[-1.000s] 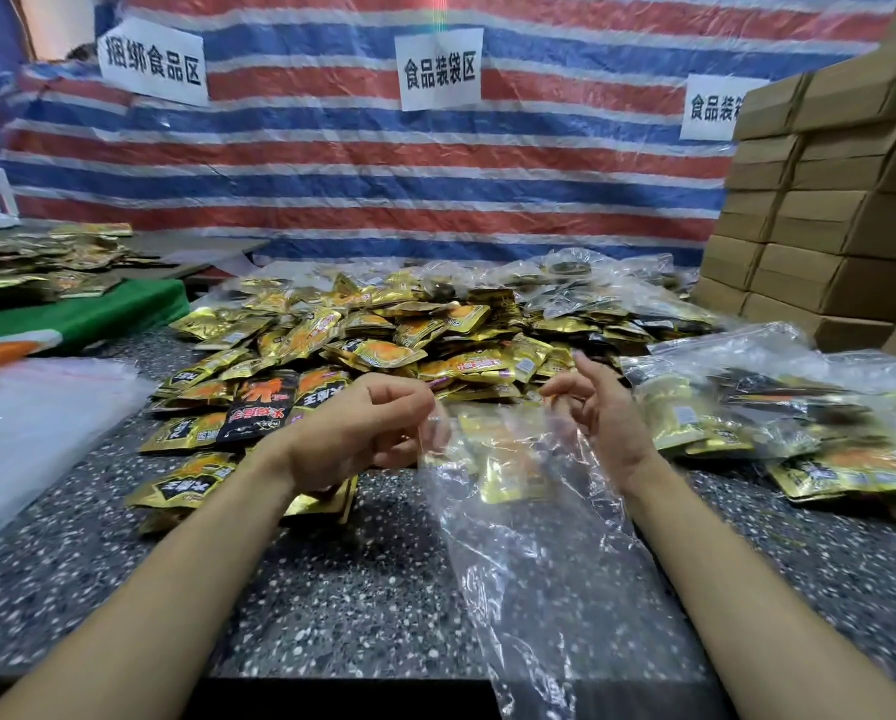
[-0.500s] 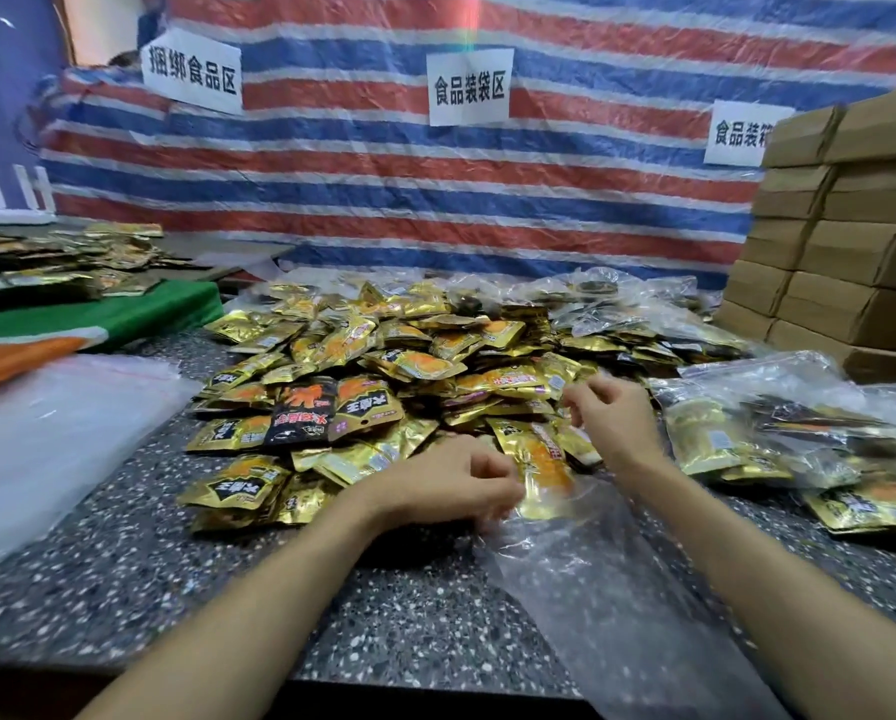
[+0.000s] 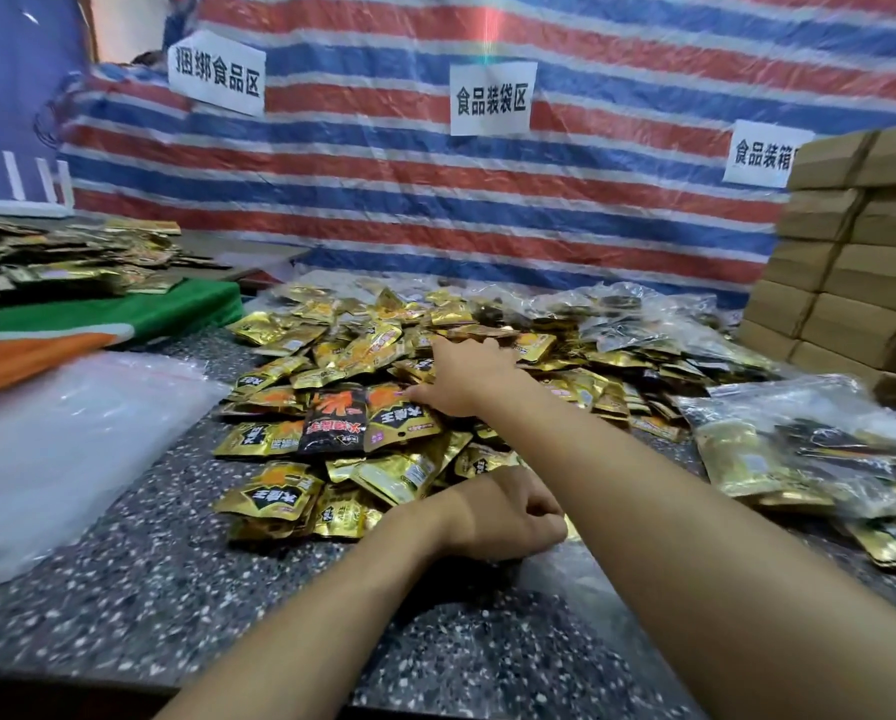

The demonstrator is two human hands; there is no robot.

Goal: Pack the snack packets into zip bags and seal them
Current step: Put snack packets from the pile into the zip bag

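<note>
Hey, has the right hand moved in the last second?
Yes. The right hand has reached forward and leftward, and is now beside the black packet; earlier it was well to the right of it.

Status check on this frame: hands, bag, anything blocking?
Left hand grips zip bag mouth. Right hand open, over snack packets. Bag mostly hidden; nothing blocking.

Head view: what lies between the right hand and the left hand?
In the head view, gold snack packets from the pile cover the stretch between right hand and left hand, which grips the zip bag.
</note>
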